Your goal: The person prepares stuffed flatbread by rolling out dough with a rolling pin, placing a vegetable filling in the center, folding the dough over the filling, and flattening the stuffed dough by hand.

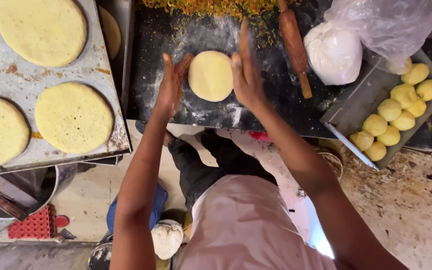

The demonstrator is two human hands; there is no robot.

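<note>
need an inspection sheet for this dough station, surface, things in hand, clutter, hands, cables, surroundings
surface: dark worktop, dusted with white flour, yellow-green crumbs along its far edge.
job's things: one flat round dough disc lies on the worktop between the two hands.
clutter: wooden rolling pin right of the disc; white bag of flour; clear plastic bag.
hands: left hand open, at the disc's left edge; right hand open, at its right edge; whether they touch it is unclear.
cables: nothing seen.
surroundings: metal tray on the left with flattened dough rounds; tray of dough balls on the right; stained floor; red crate.
</note>
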